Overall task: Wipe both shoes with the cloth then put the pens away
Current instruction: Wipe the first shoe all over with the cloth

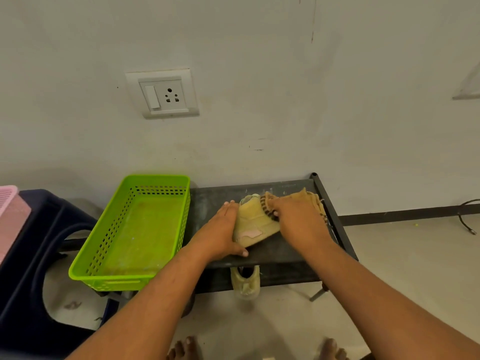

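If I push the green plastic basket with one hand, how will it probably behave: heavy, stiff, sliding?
The green perforated plastic basket looks empty and thin-walled, so it is probably light and would slide easily. Its wide flat bottom makes tipping unlikely. The slotted walls may flex a little under a grip.

There are two shoes point(253, 224) point(246, 281), one cloth point(309, 197), one green basket point(135, 229), one pink basket point(7, 201), one table point(213, 196), one wall plug point(162, 93) and two hands point(220, 229) point(298, 222).
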